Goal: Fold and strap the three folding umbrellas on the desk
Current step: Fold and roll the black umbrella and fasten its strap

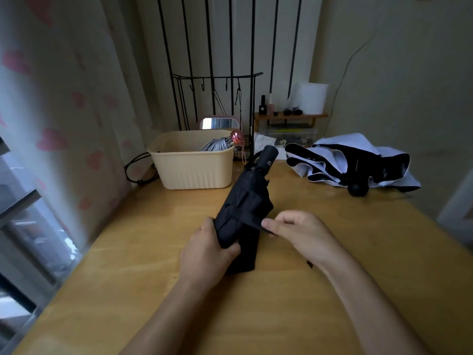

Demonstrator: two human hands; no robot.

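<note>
A black folding umbrella (245, 203) is held over the middle of the wooden desk (332, 278), its handle pointing away from me. My left hand (207, 249) grips the lower end of its bundled canopy. My right hand (299, 231) pinches the umbrella's black strap at the canopy's right side. A second umbrella (358, 160), pale blue outside and black inside, lies loose and unfolded at the desk's far right. A third, silvery umbrella (217, 144) with a pink handle sits in the cream basket (192, 170).
The cream basket stands at the desk's back left, with a black cord beside it. Behind are a pink mirror (220, 123), a black wire rack (217, 98) and a small wooden shelf (291, 116) with bottles. A heart-print curtain (64, 111) hangs on the left.
</note>
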